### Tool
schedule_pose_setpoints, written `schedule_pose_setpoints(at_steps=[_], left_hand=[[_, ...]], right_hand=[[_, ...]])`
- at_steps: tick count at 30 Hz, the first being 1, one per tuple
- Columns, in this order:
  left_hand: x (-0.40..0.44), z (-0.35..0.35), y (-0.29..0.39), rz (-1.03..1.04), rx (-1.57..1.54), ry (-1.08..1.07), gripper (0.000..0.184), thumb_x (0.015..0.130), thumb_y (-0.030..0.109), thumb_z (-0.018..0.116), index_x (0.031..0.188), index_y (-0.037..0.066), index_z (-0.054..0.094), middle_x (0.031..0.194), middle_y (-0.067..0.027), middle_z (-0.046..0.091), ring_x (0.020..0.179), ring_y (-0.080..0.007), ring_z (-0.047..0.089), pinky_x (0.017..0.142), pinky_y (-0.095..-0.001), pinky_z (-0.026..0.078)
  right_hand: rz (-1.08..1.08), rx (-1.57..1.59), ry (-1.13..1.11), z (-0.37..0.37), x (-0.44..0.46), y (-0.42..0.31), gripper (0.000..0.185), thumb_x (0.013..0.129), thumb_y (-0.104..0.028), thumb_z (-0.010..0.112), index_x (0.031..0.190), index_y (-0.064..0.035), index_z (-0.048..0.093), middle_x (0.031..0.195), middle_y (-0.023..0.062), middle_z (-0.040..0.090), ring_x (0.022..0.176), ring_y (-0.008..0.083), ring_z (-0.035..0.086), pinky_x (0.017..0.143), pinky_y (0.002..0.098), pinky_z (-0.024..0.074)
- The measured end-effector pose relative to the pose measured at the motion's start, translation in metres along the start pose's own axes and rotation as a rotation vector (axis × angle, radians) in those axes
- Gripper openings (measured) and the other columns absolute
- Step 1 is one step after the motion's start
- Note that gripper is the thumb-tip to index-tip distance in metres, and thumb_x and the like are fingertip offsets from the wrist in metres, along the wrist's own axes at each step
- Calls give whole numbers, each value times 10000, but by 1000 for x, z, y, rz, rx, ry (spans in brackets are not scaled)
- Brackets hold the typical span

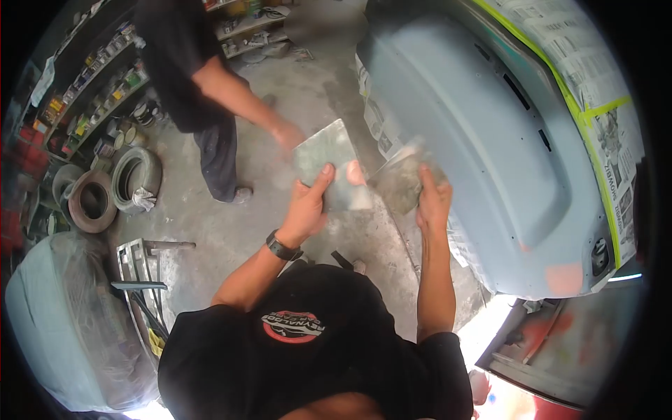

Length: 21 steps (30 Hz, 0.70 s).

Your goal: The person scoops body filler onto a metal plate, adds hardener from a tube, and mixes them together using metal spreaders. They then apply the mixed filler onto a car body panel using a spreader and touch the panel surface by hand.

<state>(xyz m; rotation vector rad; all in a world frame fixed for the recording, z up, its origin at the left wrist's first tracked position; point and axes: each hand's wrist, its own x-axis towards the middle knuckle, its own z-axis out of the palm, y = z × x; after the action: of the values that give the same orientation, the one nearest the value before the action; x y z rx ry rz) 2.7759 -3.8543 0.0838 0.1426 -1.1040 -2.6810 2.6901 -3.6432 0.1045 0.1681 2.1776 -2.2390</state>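
Observation:
My left hand (308, 210) is closed on a flat, pale grey square plate (322, 154), thumb on top. A pinkish, putty-like dab (355, 173) sits near the plate's right edge. In my right hand (434, 203) is a blurred greyish flat piece (404, 180), its left edge close to the plate; I cannot make out its kind. A co-worker's hand (288, 134) is by the plate's upper left corner; whether it touches is unclear. To my right stands a grey-primed car body panel (462, 133) with pinkish patches (564, 278).
Newspaper masking (605, 150) with yellow-green tape borders the panel. The co-worker (185, 70) stands ahead on the left. Tyres (136, 178) lie by shelves (105, 66) of cans. A metal frame (143, 262) and a plastic-covered pale panel (63, 322) are at lower left.

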Motion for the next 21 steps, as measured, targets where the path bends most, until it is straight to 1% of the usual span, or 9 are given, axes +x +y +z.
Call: schedule_pose_setpoints(at_steps=[3, 5, 6, 9, 11, 14, 15, 18, 21], left_hand=[[10, -13, -9, 49, 164, 114, 276, 1031, 244, 635, 1183, 14, 634, 1081, -31, 680, 912, -107, 651, 843, -295, 542], [10, -18, -14, 111, 254, 168, 270, 1031, 239, 633, 1171, 8, 640, 1064, -36, 685, 904, -111, 656, 831, -302, 548], [10, -13, -13, 154, 261, 168, 268, 1031, 238, 632, 1168, 8, 641, 1055, -38, 687, 911, -114, 659, 830, -310, 551], [9, -6, -6, 149, 78, 210, 264, 1029, 239, 633, 1156, 8, 646, 1026, -36, 692, 916, -126, 666, 822, -326, 559], [9, -8, 3, 18, -65, 194, 270, 1031, 246, 626, 1177, 20, 644, 1032, -40, 698, 915, -139, 680, 821, -330, 563], [17, -46, 2, -577, -494, -185, 302, 1034, 259, 615, 1221, 24, 631, 1095, -58, 693, 942, -148, 691, 838, -337, 570], [11, -25, 1, -643, -354, 36, 302, 1008, 280, 655, 1202, 50, 633, 1072, -51, 705, 931, -180, 708, 813, -344, 595], [10, -18, 1, -451, -237, 128, 297, 1014, 286, 646, 1194, 49, 643, 1033, -53, 718, 876, -181, 717, 750, -332, 605], [11, -19, 15, -240, 252, 1, 330, 1036, 332, 608, 1093, 16, 683, 941, -8, 698, 772, -88, 638, 666, -273, 515]], right_hand=[[-247, -253, -106, -2, -21, -27, 359, 956, -153, 669, 1253, 46, 639, 1117, 110, 684, 999, 200, 659, 873, 332, 512], [-479, -452, -388, 13, -44, -27, 345, 958, -99, 638, 1286, 6, 637, 1105, 125, 672, 963, 232, 665, 858, 342, 511], [-596, -549, -524, 17, -49, -26, 349, 959, -72, 623, 1302, -13, 636, 1099, 132, 665, 946, 247, 668, 851, 346, 511], [-728, -943, -561, 15, -36, 17, 361, 954, -22, 594, 1309, -57, 650, 1074, 148, 634, 900, 278, 656, 835, 338, 504], [-629, -918, -592, 8, -29, 45, 351, 948, -14, 615, 1298, -11, 641, 1096, 140, 661, 947, 248, 663, 858, 327, 506], [-379, -540, -480, 14, -27, 30, 327, 963, -8, 595, 1286, 0, 649, 1140, 147, 679, 993, 258, 674, 865, 324, 520], [-277, -356, -412, 18, -29, 17, 320, 972, -7, 580, 1283, -6, 655, 1157, 152, 682, 1004, 270, 677, 863, 325, 527], [-506, -357, -399, 12, -54, -16, 297, 991, 10, 547, 1268, 10, 655, 1176, 159, 695, 1054, 277, 683, 906, 314, 536], [-772, -439, -476, 9, -52, -46, 350, 949, -4, 588, 1292, -31, 652, 1228, 137, 670, 1141, 303, 647, 1017, 410, 496]])
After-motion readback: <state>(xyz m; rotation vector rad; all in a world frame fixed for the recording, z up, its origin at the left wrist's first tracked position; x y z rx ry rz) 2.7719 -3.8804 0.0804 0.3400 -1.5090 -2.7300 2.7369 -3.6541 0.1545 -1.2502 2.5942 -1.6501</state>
